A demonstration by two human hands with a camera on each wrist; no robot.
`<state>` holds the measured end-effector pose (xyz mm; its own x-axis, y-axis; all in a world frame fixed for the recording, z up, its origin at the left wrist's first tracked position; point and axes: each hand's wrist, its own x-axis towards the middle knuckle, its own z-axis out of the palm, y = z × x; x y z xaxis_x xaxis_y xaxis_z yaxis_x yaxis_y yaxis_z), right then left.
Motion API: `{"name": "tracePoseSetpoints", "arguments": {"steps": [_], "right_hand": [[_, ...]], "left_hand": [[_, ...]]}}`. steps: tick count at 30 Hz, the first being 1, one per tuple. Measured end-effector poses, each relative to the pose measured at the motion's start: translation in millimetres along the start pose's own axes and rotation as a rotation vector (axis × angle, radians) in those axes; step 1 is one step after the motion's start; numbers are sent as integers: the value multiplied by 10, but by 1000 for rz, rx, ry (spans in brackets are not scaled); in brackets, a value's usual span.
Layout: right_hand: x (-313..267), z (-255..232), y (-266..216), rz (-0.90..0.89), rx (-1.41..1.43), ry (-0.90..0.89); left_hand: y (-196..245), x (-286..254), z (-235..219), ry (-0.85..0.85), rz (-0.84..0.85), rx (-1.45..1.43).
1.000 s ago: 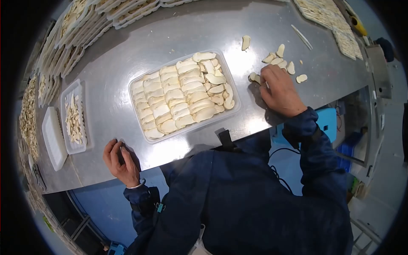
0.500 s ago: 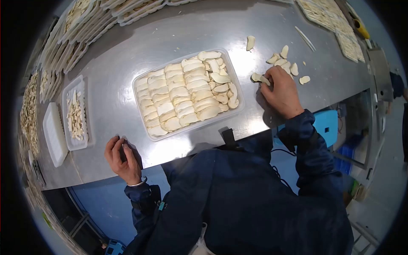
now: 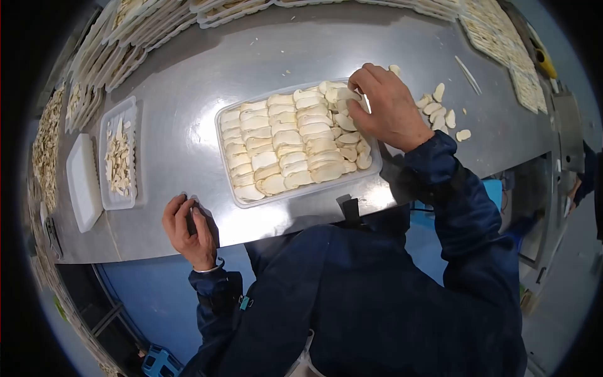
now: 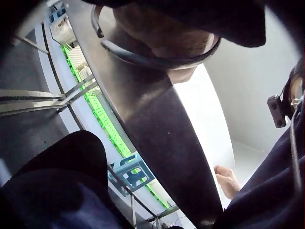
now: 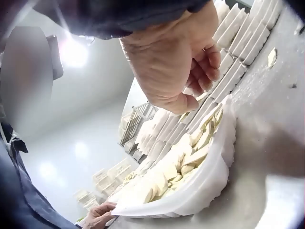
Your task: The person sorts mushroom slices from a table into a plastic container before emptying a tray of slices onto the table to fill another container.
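Note:
A clear plastic tray [image 3: 223, 164] of pale mushroom slices [image 3: 286, 138] sits on the steel table, most of them overlapping in rows, with a looser column along its right side. Over the tray's far right corner, my right hand [image 3: 389, 108] pinches a mushroom slice [image 3: 344, 94] between thumb and fingers. The right wrist view shows this hand [image 5: 174, 67] above the tray's rim [image 5: 224, 157], the slice mostly hidden behind the thumb. My left hand [image 3: 190, 231] rests at the table's near edge, left of the tray, its fingers loosely bent and holding nothing.
Loose slices [image 3: 436, 113] lie right of the tray, with thin white sticks [image 3: 468, 75] beyond. At left stand a smaller tray [image 3: 130, 200] of narrow pieces and a white tray [image 3: 83, 182] on its side. Stacked filled trays [image 3: 166, 31] line the back.
My right hand has picked up a mushroom slice from beside the loose pile and carried it left, over the tray's far right corner. The left hand stays at the table edge.

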<state>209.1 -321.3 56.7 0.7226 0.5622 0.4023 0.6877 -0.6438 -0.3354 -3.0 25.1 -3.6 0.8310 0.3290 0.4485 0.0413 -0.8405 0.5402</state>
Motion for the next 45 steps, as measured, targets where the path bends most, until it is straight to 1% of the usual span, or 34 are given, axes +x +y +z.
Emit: {"name": "tracePoseSetpoints", "arguments": {"steps": [15,18,21,22,24,27,28,30,34,37,38,43,45], "right_hand": [[45,97,30,-34,-72,-51],[43,0,68,-45,-71,-4],[-17,-319,360,102,-34,116],[-68,-410,538,188,-83,191],[-158,-630,808,327,-251,105],[-223,-547,905,427,-373,-261],[-216,-496,905,482,-349,-251],[-57,-351,747,581,-293,-229],[9,-80,882,496,-442,-174],[-31,-7,948,432,-433,-123],[-36,-6,943,425,-419,-119],[-88,-50,910,364,-314,-95],[-83,-93,872,373,-228,-128]], "left_hand": [[-18,-8,-9,-31,6,38],[-1,-4,12,-7,-2,-4],[-10,-8,11,-8,-7,-16],[-7,-4,10,-8,-6,-18],[-19,-6,4,-9,-2,-18],[-28,-4,16,-12,4,-24],[-16,-2,14,-10,-2,-30],[-5,-10,2,-1,-8,-34],[11,15,-11,-2,15,-8],[16,2,5,1,-7,-12],[14,-8,9,2,-21,-19],[0,5,0,-3,12,6],[-1,2,-1,-2,13,10]]}}
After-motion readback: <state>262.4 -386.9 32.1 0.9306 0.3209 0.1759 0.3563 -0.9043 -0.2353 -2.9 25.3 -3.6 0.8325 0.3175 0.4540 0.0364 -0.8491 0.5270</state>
